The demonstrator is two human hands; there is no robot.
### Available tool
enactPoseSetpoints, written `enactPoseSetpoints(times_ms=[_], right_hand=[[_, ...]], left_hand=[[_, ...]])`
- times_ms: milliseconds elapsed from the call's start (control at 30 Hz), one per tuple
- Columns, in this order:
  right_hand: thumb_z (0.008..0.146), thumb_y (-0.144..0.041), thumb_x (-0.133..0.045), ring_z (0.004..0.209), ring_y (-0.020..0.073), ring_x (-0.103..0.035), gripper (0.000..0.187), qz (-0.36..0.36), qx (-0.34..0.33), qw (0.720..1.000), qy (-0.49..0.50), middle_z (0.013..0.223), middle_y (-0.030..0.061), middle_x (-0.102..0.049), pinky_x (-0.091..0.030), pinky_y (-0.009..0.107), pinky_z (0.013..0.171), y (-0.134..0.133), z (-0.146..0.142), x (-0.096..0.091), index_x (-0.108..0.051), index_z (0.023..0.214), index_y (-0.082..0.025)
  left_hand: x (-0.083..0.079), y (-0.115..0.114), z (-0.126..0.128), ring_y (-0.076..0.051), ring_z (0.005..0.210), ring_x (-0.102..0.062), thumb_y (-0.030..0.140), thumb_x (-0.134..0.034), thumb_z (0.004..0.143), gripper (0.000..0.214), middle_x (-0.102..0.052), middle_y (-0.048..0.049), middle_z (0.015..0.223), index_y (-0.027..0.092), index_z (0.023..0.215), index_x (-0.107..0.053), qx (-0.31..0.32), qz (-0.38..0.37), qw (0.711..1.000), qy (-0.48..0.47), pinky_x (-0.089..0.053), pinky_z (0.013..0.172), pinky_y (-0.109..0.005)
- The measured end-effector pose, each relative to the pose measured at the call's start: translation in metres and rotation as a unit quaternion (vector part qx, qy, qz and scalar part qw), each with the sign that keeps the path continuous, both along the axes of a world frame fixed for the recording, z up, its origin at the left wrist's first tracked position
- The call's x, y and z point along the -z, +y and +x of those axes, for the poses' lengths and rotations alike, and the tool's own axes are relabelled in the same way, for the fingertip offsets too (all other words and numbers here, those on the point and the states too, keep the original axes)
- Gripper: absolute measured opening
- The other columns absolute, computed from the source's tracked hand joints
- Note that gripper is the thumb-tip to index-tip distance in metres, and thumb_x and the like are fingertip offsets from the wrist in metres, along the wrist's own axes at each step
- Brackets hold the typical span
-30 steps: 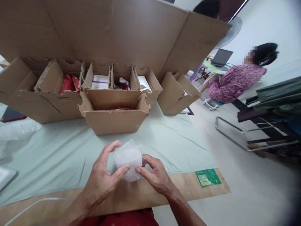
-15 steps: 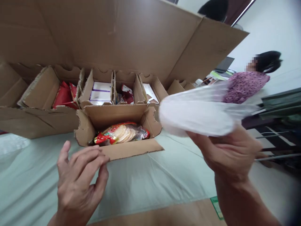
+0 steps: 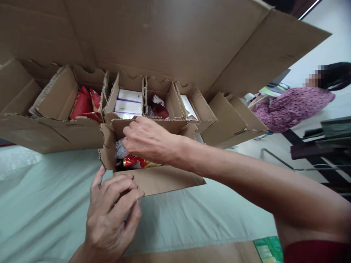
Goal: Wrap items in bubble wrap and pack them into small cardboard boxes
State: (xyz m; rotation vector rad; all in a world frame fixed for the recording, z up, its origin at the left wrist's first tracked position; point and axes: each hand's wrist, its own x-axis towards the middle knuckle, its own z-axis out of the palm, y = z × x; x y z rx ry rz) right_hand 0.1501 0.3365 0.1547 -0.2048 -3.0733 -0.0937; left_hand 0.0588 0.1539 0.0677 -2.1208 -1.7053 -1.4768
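A small cardboard box [image 3: 161, 179] stands open on the pale green cloth, its front flap folded outward. Inside lies a red snack packet [image 3: 134, 161], partly covered. My right hand [image 3: 144, 138] reaches down into this box from the right, fingers curled closed at a crumpled clear wad of bubble wrap [image 3: 120, 149]; its fingertips are hidden. My left hand [image 3: 113, 204] rests against the front left corner and flap of the box, fingers apart and slightly bent, holding nothing.
Behind it, a long cardboard carton [image 3: 68, 133] holds a row of compartments with a red packet [image 3: 83, 104], white boxes [image 3: 128, 102] and a dark red packet [image 3: 159, 107]. Its tall lid [image 3: 164, 40] stands up. At right sits a person in a purple patterned top [image 3: 296, 106].
My right hand has swung left and down into the box; before, it held up a white, translucent-wrapped bundle at the right. My left hand has come against the box corner. The view has shifted.
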Motion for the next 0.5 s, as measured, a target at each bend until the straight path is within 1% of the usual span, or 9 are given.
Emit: enactPoseSetpoints(times_ms=[67,167,267,400,500], right_hand=[[0.098,-0.004,-0.052,0.085,0.0214,-0.068,0.035,-0.002,-0.012,0.999,-0.032,0.076,0.0073,-0.069,-0.046,0.038,0.080,0.002,-0.021,0.012,-0.069,0.070,-0.016],[0.101,-0.008,-0.051,0.088,0.0212,-0.070,0.037,-0.017,-0.027,0.999,-0.038,0.075,0.0061,-0.071,-0.046,0.037,0.081,0.006,-0.037,0.023,-0.071,0.071,-0.017],[0.100,-0.010,-0.053,0.090,0.0214,-0.072,0.031,-0.020,-0.026,0.998,-0.045,0.080,0.0068,-0.074,-0.047,0.036,0.081,0.010,-0.039,0.030,-0.073,0.077,-0.017],[0.099,-0.009,-0.055,0.093,0.0221,-0.073,0.024,-0.026,-0.004,0.997,-0.074,0.093,0.0093,-0.078,-0.050,0.035,0.081,0.012,-0.038,0.035,-0.075,0.089,-0.016],[0.096,-0.008,-0.057,0.093,0.0231,-0.073,0.020,-0.061,0.029,0.995,-0.077,0.099,0.0089,-0.078,-0.052,0.034,0.079,0.014,-0.029,0.029,-0.075,0.103,-0.015]], left_hand=[[0.001,0.000,-0.001,-0.023,0.096,-0.072,0.006,-0.064,0.079,0.029,-0.072,-0.0005,0.090,0.030,0.096,-0.067,0.005,0.001,1.000,0.002,-0.029,0.123,-0.054],[0.002,0.000,-0.003,-0.023,0.097,-0.072,0.006,-0.064,0.080,0.030,-0.073,-0.0002,0.091,0.030,0.097,-0.067,0.010,0.002,1.000,0.002,-0.030,0.123,-0.054],[0.003,0.001,-0.004,-0.023,0.098,-0.073,0.005,-0.064,0.080,0.031,-0.073,0.0008,0.092,0.030,0.098,-0.068,0.011,0.001,1.000,0.001,-0.033,0.121,-0.056],[0.002,0.003,-0.004,-0.023,0.100,-0.072,0.004,-0.065,0.079,0.030,-0.072,-0.0003,0.093,0.028,0.098,-0.067,0.013,0.013,1.000,0.005,-0.032,0.122,-0.055],[0.000,0.002,-0.005,-0.023,0.102,-0.071,0.003,-0.065,0.081,0.029,-0.070,-0.0015,0.094,0.026,0.099,-0.066,0.019,0.017,1.000,0.018,-0.030,0.123,-0.055]])
